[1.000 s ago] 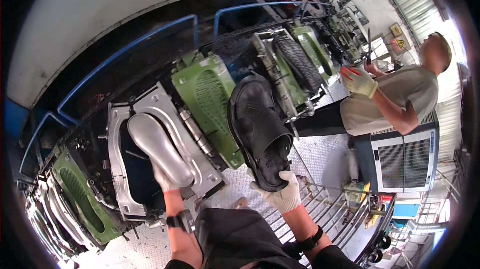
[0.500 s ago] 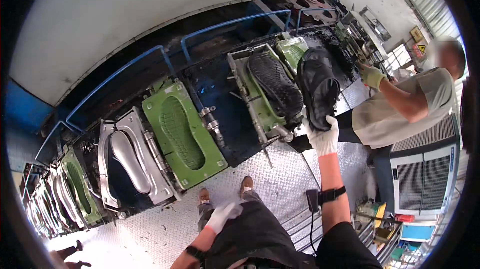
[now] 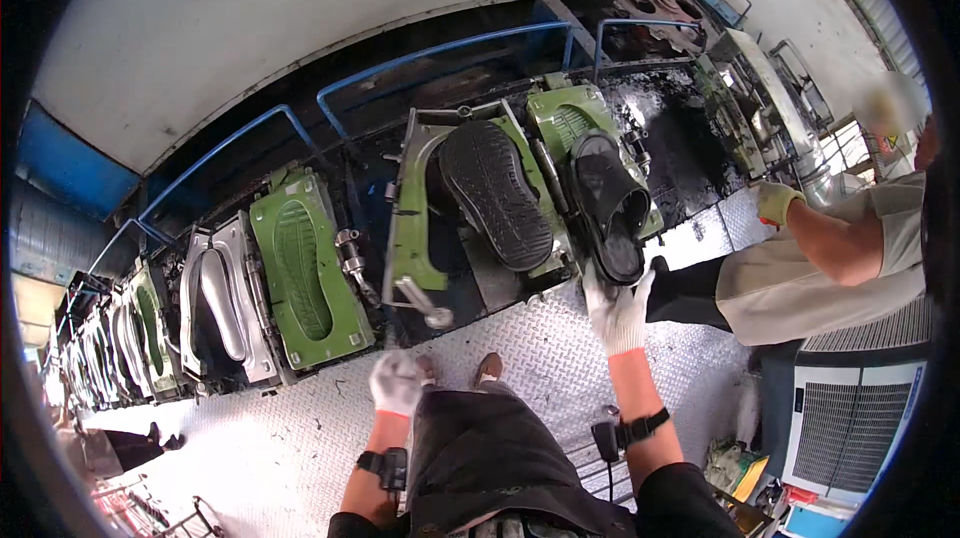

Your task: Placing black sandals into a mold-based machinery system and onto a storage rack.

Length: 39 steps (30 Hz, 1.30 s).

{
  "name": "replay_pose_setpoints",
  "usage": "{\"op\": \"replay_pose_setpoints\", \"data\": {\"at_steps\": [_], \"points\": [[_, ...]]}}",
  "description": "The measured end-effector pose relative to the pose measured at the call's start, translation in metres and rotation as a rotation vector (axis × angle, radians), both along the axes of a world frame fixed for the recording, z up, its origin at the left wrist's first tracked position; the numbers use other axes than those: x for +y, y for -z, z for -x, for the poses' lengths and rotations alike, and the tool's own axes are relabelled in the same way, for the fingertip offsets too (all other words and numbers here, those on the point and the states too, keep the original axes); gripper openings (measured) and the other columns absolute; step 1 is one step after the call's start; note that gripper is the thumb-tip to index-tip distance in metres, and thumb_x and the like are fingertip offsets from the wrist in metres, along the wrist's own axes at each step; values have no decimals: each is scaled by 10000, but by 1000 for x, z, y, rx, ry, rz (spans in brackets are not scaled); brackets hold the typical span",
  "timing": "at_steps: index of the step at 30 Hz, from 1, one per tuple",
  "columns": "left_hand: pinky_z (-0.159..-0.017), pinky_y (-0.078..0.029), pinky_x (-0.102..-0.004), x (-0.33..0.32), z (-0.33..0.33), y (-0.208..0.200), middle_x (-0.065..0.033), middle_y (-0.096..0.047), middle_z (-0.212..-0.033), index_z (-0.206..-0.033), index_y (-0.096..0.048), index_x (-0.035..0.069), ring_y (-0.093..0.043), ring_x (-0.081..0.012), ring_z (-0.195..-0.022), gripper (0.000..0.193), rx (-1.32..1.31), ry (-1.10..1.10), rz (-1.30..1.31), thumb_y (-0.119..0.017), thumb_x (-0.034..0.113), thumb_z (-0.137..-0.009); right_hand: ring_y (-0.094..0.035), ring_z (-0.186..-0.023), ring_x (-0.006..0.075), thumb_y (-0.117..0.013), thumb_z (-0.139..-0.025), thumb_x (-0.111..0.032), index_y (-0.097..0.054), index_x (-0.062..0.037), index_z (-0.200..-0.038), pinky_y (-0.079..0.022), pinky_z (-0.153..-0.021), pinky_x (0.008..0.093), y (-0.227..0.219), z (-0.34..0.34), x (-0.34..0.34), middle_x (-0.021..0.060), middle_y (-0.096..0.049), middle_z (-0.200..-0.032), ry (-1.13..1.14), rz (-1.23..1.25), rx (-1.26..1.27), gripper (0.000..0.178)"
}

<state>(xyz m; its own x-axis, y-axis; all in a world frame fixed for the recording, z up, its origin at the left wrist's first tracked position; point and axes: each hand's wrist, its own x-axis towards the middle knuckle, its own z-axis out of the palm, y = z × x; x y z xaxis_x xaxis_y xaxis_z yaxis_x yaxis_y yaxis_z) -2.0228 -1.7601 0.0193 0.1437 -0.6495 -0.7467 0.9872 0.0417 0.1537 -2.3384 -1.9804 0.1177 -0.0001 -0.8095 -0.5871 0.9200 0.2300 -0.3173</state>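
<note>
My right hand, in a white glove, grips a black slide sandal by its heel end, with the thumb at the side. The sandal is held strap side up over a green mould half. Just left of it, a black shoe sole lies tread up on an opened green mould. My left hand, also in a white glove, hangs before my lap, below the mould's handle. It is apart from the mould, and its fingers are blurred.
More moulds stand in a row to the left, among them a green sole mould and a silver one. Blue rails run behind. A co-worker's gloved hand is at the right, above a grey air cooler.
The moulds have shifted left in view. My right hand has moved slightly left and down with the sandal. My left hand has risen and moved left. The co-worker appears further right.
</note>
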Motion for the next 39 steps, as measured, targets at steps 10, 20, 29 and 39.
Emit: {"op": "replay_pose_setpoints", "data": {"at_steps": [10,20,29,39], "points": [[-816,-503,-321,-140,111,40,-74,-626,-1092,-1210,-577,12,-611,-172,-939,302,-879,443,47,-498,172,-967,-532,-1200,352,-737,-726,-153,-621,-86,-1170,-424,-1027,421,-48,-60,-26,150,-603,-1217,-647,1062,1739,464],[-1014,-431,-351,-243,104,102,-94,-544,-1310,-1420,-381,61,-535,-191,-1177,566,-379,301,332,-580,249,-924,-377,-1294,416,-786,-668,-268,-455,-211,-1363,-421,-950,500,-14,-129,-73,126,-370,-1451,-858,950,2212,772],[-1027,-422,-354,-171,102,94,-95,-539,-1319,-1433,-361,69,-525,-187,-1193,594,-527,464,248,-595,245,-916,-546,-1175,340,-691,-720,-139,-500,-94,-1322,-459,-995,416,-61,-122,-128,154,-565,-1294,-412,1022,1802,632],[-1000,-465,-412,-154,91,94,-69,-554,-1317,-1398,-425,86,-563,-239,-1159,406,-701,636,460,-421,227,-1018,-463,-1277,403,-611,-787,-333,-337,50,-1416,-329,-1108,556,-100,59,-136,251,-434,-1408,-285,380,168,786]]}}
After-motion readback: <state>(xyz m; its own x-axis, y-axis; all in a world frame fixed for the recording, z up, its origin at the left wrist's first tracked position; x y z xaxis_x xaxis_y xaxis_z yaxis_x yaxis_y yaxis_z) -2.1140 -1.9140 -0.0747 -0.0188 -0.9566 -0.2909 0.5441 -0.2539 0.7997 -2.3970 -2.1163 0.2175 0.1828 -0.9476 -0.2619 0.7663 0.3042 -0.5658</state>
